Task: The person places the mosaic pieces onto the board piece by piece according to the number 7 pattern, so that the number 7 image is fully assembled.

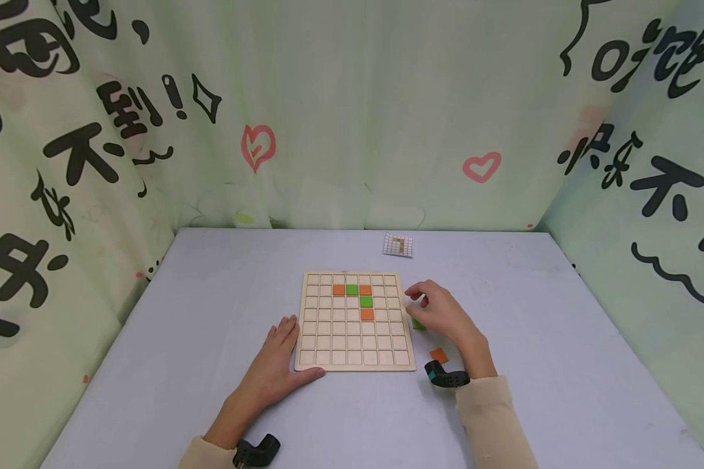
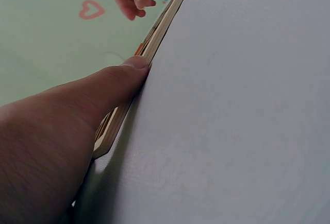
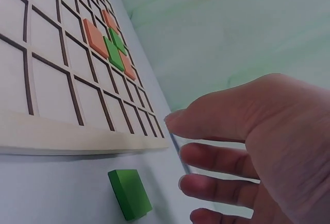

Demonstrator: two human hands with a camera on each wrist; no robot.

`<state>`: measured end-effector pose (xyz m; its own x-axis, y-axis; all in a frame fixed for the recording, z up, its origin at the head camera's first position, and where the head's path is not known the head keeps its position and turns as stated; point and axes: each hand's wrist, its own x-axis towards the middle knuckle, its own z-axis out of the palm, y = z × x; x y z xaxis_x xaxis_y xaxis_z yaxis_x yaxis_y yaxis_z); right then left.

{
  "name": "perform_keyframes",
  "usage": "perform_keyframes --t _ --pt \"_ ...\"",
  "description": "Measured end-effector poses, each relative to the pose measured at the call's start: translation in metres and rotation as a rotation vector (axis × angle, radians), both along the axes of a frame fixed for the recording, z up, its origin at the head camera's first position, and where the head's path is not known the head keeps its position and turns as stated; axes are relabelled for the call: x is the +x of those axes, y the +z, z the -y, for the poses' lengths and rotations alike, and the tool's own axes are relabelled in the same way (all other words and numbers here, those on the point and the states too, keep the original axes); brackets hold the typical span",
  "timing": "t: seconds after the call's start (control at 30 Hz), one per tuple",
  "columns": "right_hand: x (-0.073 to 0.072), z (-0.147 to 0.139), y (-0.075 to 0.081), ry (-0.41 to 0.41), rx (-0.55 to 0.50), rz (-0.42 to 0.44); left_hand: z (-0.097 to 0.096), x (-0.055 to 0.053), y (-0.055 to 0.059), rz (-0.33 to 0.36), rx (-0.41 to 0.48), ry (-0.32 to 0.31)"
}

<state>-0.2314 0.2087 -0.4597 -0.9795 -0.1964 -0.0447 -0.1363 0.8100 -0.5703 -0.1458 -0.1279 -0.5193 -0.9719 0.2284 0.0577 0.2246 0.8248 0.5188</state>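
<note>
A wooden grid board (image 1: 337, 357) lies on the table, with orange and green square tiles in several of its cells; a green tile (image 1: 366, 301) sits above an orange tile (image 1: 367, 314) there. My left hand (image 1: 272, 371) rests at the board's near left corner, fingers along the left side and thumb (image 2: 116, 82) against the front edge. Just beyond the right edge hovers my right hand (image 1: 442, 312), its fingers loosely bent with nothing between them. Below that hand a loose green tile (image 3: 129, 193) lies beside the board, partly covered in the head view. Nearer the right wrist is a loose orange tile (image 1: 439, 355).
Behind the board, toward the table's far edge, lies a small card (image 1: 398, 245) printed with a coloured grid pattern. Printed curtains (image 1: 364, 117) hang around the back and sides of the white table (image 1: 223, 293). Each wrist wears a black band (image 1: 446, 376).
</note>
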Motion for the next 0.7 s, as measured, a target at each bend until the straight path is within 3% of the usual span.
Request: perform_keyframes --t 0.7 --pt "-0.001 -0.013 -0.003 0.049 0.018 0.129 0.002 0.001 0.000 -0.003 0.019 -0.018"
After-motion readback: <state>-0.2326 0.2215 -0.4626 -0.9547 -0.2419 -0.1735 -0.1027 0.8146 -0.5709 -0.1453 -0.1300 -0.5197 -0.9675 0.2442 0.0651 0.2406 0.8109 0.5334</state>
